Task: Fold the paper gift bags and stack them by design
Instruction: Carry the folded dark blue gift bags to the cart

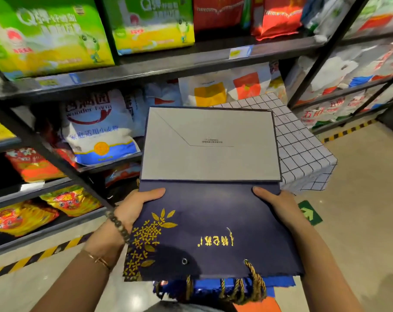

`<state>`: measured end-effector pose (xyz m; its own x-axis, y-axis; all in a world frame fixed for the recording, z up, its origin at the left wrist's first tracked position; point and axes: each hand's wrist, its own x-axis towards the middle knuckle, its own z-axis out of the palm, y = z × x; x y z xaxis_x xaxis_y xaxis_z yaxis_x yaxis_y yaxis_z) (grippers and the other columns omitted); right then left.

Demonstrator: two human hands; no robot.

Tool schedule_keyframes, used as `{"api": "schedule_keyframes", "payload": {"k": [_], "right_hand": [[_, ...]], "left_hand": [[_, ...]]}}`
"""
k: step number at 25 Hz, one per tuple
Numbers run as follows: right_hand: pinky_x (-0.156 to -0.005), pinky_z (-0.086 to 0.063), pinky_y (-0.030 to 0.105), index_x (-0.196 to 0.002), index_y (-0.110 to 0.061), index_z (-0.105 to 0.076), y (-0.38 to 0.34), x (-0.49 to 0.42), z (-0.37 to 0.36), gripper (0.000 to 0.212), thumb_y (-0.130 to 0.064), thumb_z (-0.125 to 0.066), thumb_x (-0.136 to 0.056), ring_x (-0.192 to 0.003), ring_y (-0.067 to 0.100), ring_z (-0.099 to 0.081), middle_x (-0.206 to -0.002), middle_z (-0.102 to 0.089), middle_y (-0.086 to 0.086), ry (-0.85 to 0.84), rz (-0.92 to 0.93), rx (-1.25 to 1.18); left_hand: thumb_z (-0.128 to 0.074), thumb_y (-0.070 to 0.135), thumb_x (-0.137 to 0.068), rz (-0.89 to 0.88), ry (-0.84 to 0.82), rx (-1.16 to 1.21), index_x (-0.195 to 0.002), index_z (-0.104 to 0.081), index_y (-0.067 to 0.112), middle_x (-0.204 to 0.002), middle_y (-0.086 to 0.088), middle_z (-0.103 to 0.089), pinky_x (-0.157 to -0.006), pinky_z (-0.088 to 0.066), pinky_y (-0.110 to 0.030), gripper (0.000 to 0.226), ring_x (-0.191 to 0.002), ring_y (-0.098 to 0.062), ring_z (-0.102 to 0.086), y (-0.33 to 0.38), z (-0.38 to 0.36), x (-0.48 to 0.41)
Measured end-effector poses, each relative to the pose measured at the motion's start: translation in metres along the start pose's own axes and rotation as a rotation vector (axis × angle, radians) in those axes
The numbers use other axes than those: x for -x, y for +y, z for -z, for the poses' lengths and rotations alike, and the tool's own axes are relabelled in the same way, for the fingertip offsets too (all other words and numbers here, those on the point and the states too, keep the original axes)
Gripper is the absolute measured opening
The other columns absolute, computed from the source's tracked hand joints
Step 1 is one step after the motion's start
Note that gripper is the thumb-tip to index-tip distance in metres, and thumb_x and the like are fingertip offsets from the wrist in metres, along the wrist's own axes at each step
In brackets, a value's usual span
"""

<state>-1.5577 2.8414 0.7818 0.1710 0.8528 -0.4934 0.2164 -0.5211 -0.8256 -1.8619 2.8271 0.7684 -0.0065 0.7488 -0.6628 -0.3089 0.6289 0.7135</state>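
Gold rope handles (254, 287): hanging at the near edge of the lot, over a blue bag (213, 285) and an orange bag (258, 306) lying below. Principal item, navy gift bag (213, 221): flattened, gold flower print and gold lettering uppermost, held in the air at about waist level in front of the person. Its grey base panel (210, 145) is turned flat at the far end, a crease running across where it meets the navy face. Left hand (134, 206) and right hand (274, 203): set well apart, one on each side edge just below that crease, thumbs pressed on top; the fingers underneath are hidden. Step in hand, by judgement: flattening the base fold. It is best done by keeping both side edges level and running the thumbs along the crease, so the panel lies square and the gussets do not buckle. Surroundings: checked-cloth table (303, 149) just beyond and to the right, partly under the bag's far end; stocked shelf (146, 66) close on the left and ahead. Open room lies to the right, over bare floor (360, 176).
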Motion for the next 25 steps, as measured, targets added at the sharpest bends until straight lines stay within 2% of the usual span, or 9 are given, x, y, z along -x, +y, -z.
{"api": "schedule_keyframes", "payload": {"k": [3,5,8,11,15,16,19,23,25], "right_hand": [[-0.060,-0.052,0.024,-0.088,-0.012,-0.070,-0.028,-0.064,0.022,0.023,-0.033,-0.071,-0.077,-0.073,0.020,-0.067,-0.079,-0.072,0.005,-0.051,-0.044,0.065],[-0.066,-0.052,0.030,-0.095,-0.012,-0.070,-0.045,-0.101,0.032,0.028,-0.035,-0.070,-0.078,-0.079,0.022,-0.068,-0.086,-0.072,0.006,-0.088,-0.053,0.112],[-0.060,-0.048,0.026,-0.094,-0.015,-0.069,-0.068,-0.147,0.037,0.022,-0.033,-0.066,-0.082,-0.079,0.018,-0.067,-0.087,-0.072,0.003,-0.159,-0.059,0.152],[-0.063,-0.049,0.028,-0.098,-0.014,-0.068,-0.078,-0.183,0.037,0.024,-0.033,-0.064,-0.084,-0.081,0.021,-0.068,-0.090,-0.072,0.004,-0.197,-0.066,0.157],[-0.063,-0.049,0.028,-0.099,-0.016,-0.065,-0.077,-0.214,0.027,0.018,-0.029,-0.060,-0.088,-0.080,0.019,-0.067,-0.088,-0.071,0.001,-0.262,-0.074,0.163],[-0.063,-0.048,0.027,-0.098,-0.017,-0.065,-0.075,-0.217,0.024,0.015,-0.028,-0.059,-0.088,-0.080,0.018,-0.066,-0.088,-0.070,0.000,-0.272,-0.069,0.166],[-0.065,-0.048,0.027,-0.092,-0.022,-0.065,-0.066,-0.225,0.018,0.008,-0.026,-0.058,-0.089,-0.081,0.017,-0.065,-0.091,-0.069,0.000,-0.273,-0.054,0.179],[-0.064,-0.047,0.026,-0.091,-0.020,-0.065,-0.058,-0.229,0.015,0.008,-0.025,-0.058,-0.089,-0.079,0.016,-0.064,-0.090,-0.068,0.002,-0.232,-0.041,0.186],[-0.063,-0.046,0.025,-0.096,-0.015,-0.064,-0.057,-0.230,0.012,0.014,-0.025,-0.058,-0.090,-0.078,0.016,-0.064,-0.089,-0.067,0.002,-0.227,-0.044,0.206]], "left_hand": [[-0.055,0.003,-0.084,0.008,0.021,0.067,-0.089,-0.065,0.000,-0.066,-0.012,-0.071,-0.048,-0.056,-0.029,0.011,-0.054,-0.024,-0.068,0.020,-0.036,-0.037],[-0.051,0.000,-0.087,0.004,0.033,0.106,-0.086,-0.065,0.001,-0.066,-0.010,-0.071,-0.048,-0.055,-0.027,0.014,-0.054,-0.022,-0.068,0.028,-0.056,-0.059],[-0.051,-0.003,-0.086,0.004,0.060,0.148,-0.091,-0.064,0.002,-0.068,-0.009,-0.072,-0.053,-0.057,-0.029,0.015,-0.056,-0.021,-0.068,0.040,-0.076,-0.094],[-0.057,0.000,-0.084,0.015,0.108,0.147,-0.095,-0.063,0.004,-0.068,-0.007,-0.072,-0.060,-0.057,-0.031,0.013,-0.059,-0.022,-0.068,0.047,-0.084,-0.123],[-0.071,0.012,-0.067,0.068,0.152,0.125,-0.106,-0.063,-0.001,-0.076,-0.010,-0.072,-0.082,-0.053,-0.042,0.042,-0.074,-0.029,-0.065,0.048,-0.080,-0.147],[-0.071,0.013,-0.067,0.076,0.150,0.119,-0.105,-0.063,0.000,-0.076,-0.009,-0.073,-0.080,-0.054,-0.040,0.041,-0.072,-0.028,-0.066,0.047,-0.078,-0.151],[-0.063,0.006,-0.081,0.070,0.140,0.117,-0.096,-0.064,0.006,-0.069,-0.003,-0.072,-0.065,-0.057,-0.030,0.015,-0.061,-0.018,-0.068,0.039,-0.076,-0.161],[-0.063,0.006,-0.081,0.063,0.144,0.122,-0.098,-0.064,0.005,-0.086,-0.011,-0.071,-0.078,-0.054,-0.037,0.016,-0.073,-0.026,-0.066,0.032,-0.072,-0.171],[-0.064,0.006,-0.081,0.067,0.145,0.135,-0.100,-0.064,0.004,-0.091,-0.012,-0.070,-0.079,-0.054,-0.037,0.019,-0.074,-0.026,-0.066,0.028,-0.070,-0.175]]}}
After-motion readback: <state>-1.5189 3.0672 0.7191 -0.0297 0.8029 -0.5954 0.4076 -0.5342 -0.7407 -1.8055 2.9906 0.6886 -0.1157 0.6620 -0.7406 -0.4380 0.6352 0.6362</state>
